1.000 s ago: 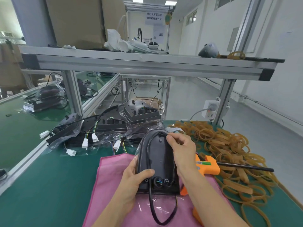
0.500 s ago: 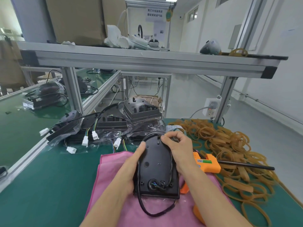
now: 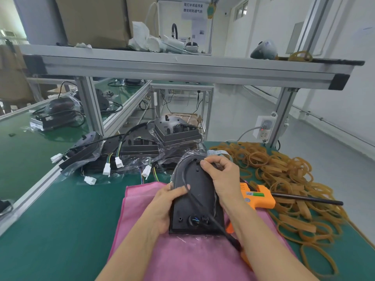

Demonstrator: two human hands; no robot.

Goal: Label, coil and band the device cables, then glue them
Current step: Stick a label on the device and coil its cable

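Green matting covers the table (image 3: pixel 60 220), and at its near edge lies a pink cloth (image 3: pixel 182 260). On the cloth rests a black device (image 3: pixel 199 201), underside up, with a black cable (image 3: pixel 187 186) curving from its far end across the face and off its near right corner. The left hand (image 3: pixel 165 207) is clamped on the device's left edge, thumb pressing the cable against it. The right hand (image 3: pixel 222 177) lies along the right side, thumb and forefinger pinched shut on the cable at the far end. Just right of the device, an orange glue gun (image 3: pixel 258 197) lies partly hidden under the right wrist. A heap of tan rubber bands (image 3: pixel 284 175) spreads over the right side. Beyond the cloth sit more bagged black devices (image 3: pixel 140 149) with white connectors (image 3: pixel 106 169). An aluminium shelf (image 3: pixel 182 67) spans above, carrying a cardboard box (image 3: pixel 93 19).
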